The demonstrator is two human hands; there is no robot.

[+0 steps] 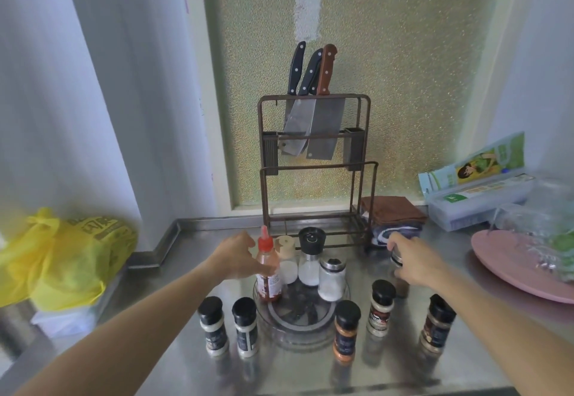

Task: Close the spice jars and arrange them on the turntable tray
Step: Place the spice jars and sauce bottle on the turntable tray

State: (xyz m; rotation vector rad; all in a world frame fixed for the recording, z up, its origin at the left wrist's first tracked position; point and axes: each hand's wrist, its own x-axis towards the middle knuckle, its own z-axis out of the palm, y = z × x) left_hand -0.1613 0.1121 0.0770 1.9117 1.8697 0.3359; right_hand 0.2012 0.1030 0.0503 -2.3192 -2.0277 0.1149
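Note:
A clear round turntable tray (306,330) sits on the steel counter. On its back half stand a red-capped sauce bottle (268,274), a wooden-lidded jar (286,260), a black-topped grinder (310,256) and a steel-lidded glass shaker (331,279). My left hand (237,256) is wrapped around the sauce bottle. My right hand (413,260) grips a dark jar with a metal band (397,266) standing on the counter right of the tray; my fingers hide most of it. Several black-capped spice jars stand around the tray front: two at left (212,325) (245,327), three at right (346,329) (381,307) (436,322).
A brown wire rack (316,175) with three knives stands behind the tray. Folded cloths (393,212) lie to its right. A pink plate (512,266) with plastic wrap and boxes (475,200) fills the right side. A yellow bag (62,252) sits at far left.

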